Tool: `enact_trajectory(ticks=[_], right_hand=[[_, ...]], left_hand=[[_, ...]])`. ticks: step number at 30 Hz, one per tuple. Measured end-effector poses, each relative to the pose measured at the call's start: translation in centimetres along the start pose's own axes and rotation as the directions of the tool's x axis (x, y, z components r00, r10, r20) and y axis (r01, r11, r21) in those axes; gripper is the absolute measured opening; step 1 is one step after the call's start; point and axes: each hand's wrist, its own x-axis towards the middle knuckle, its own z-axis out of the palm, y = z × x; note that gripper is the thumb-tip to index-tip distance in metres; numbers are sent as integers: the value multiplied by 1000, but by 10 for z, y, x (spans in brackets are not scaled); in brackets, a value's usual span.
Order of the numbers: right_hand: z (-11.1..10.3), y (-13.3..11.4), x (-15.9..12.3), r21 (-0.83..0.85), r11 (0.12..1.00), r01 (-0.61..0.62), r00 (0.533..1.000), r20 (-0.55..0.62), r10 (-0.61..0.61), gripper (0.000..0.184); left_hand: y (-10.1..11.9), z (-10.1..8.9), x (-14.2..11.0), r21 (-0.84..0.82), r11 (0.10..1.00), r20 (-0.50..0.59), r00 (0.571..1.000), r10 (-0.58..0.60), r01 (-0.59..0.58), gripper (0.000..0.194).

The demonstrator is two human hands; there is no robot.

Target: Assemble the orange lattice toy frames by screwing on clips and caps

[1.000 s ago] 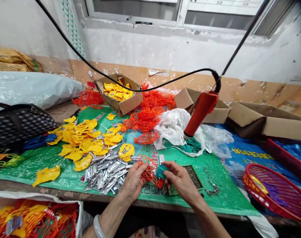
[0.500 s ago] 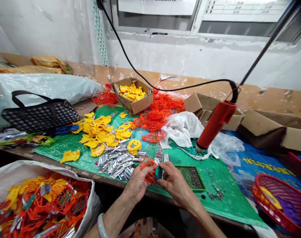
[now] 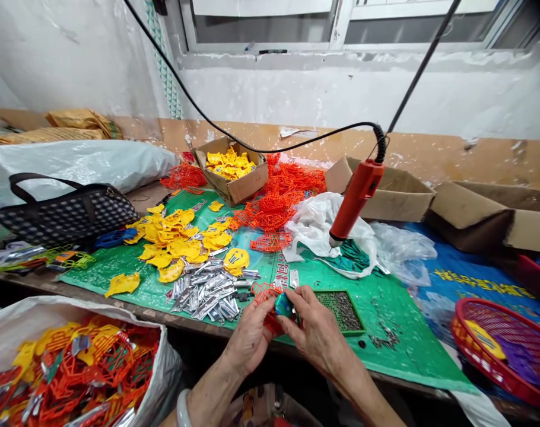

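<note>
Close to the table's front edge, my left hand (image 3: 251, 333) is closed around an orange plastic lattice frame (image 3: 264, 290). My right hand (image 3: 312, 320) pinches a small dark green piece (image 3: 283, 304) against that frame, its fingertips meeting those of the left. Much of the frame is hidden by the fingers. Left of the hands lie a heap of silver metal strips (image 3: 207, 290) and a pile of yellow plastic pieces (image 3: 176, 234). Just right of my right hand is a green tray (image 3: 361, 332) of small screws. A red electric screwdriver (image 3: 356, 201) hangs above the table behind it.
A white sack (image 3: 163, 356) of assembled orange and yellow parts stands at front left. Behind are a cardboard box (image 3: 245, 187) of yellow pieces and tangled orange frames (image 3: 274, 207). A white plastic bag (image 3: 314, 222) holds green pieces. A red basket (image 3: 470, 356) sits at right.
The green piece has turned and sits closer against the orange frame, with both hands drawn tighter round it. The hanging screwdriver appears farther left, and the camera view has shifted slightly.
</note>
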Motion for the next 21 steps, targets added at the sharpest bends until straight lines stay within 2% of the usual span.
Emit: enact_trajectory(ticks=[8,13,17,21], right_hand=[[1,3,-1,46,999,-8,999,33,6,27],[0,1,-2,27,999,20,1000,10,-20,27],[2,-2,-3,-42,999,-10,1000,16,10,29],[7,-1,-3,13,1000,-16,999,-31,16,27]], left_hand=[[-1,-1,-1,21,999,16,999,49,-50,20],[-4,0,-1,20,998,-35,997,66,-66,21],[-3,1,-1,11,996,-31,995,92,-92,19],[-3,-1,-2,10,994,-48,992,113,-113,21]])
